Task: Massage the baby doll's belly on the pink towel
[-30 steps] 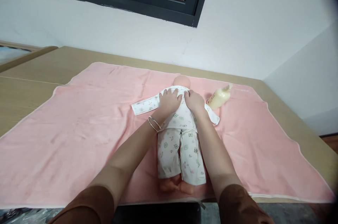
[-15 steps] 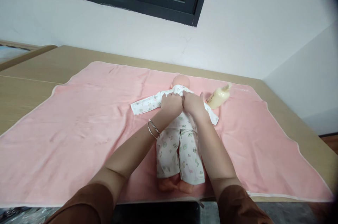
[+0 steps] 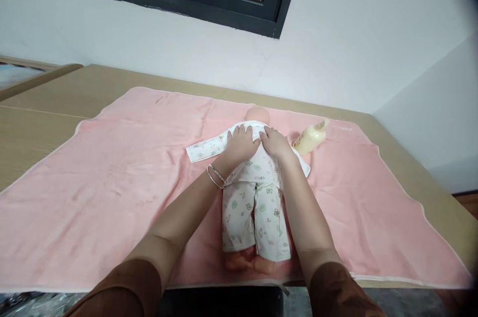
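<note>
A baby doll [image 3: 257, 115] lies on a pink blanket [image 3: 123, 172], head away from me and feet towards me. It wears a white printed top [image 3: 257, 170] and matching trousers [image 3: 239, 217]. My left hand [image 3: 242, 146] rests flat on the left of the doll's upper body, fingers spread. On the right side of the upper body lies my right hand [image 3: 275, 143], also open, its fingers stretched over the cloth. The two thumbs nearly meet at the middle. One sleeve [image 3: 205, 149] reaches out to the left.
A pale yellow pump bottle [image 3: 310, 138] lies on its side on the blanket, right of the doll. The blanket covers much of a wooden table [image 3: 112, 75]. Behind stand a white wall and a dark-framed window [image 3: 239, 13].
Both hands were curled with knuckles close together at the top's middle. Now their fingers have opened and lie flat on it. The doll and bottle have stayed in place.
</note>
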Tool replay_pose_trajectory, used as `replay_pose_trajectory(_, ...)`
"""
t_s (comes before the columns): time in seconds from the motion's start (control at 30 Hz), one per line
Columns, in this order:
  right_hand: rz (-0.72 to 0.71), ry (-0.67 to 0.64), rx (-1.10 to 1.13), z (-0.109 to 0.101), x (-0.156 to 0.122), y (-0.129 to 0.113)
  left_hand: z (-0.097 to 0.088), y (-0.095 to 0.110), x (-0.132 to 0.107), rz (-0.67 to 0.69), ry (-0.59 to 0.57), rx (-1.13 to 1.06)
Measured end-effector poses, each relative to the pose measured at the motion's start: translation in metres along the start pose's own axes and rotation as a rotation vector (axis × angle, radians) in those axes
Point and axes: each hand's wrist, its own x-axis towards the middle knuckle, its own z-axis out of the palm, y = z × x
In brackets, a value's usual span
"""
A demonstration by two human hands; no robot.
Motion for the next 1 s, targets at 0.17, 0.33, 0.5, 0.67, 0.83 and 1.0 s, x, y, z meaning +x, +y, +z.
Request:
replay_pose_trajectory(0.17, -0.011, -0.035, -0.116, -0.011, -0.010, -0.010, -0.006, -0.001, -0.004, 0.120, -0.022, 0.064)
replay_pose_trajectory(0.33, -0.083, -0.108, -0.237, -0.030, -0.037, -0.029, -0.031, 0.007, -0.022, 0.191, -0.094, 0.208)
replay_pose_trajectory(0.5, -0.070, -0.075, -0.147, -0.033, -0.038, -0.028, -0.031, 0.007, -0.017, 0.141, -0.053, 0.135)
replay_pose_trajectory(0.67, -0.028, 0.011, -0.035, -0.021, -0.018, -0.013, -0.002, -0.010, 0.009, 0.085, 0.099, -0.014)
replay_pose_trajectory(0.83, 0.005, 0.052, -0.063, -0.006, -0.007, -0.011, 0.010, -0.019, 0.022, 0.047, 0.064, -0.134)
replay_pose_trajectory(1.0, -0.012, -0.008, -0.134, -0.016, -0.019, -0.022, -0.005, -0.011, 0.005, 0.072, -0.018, -0.039)
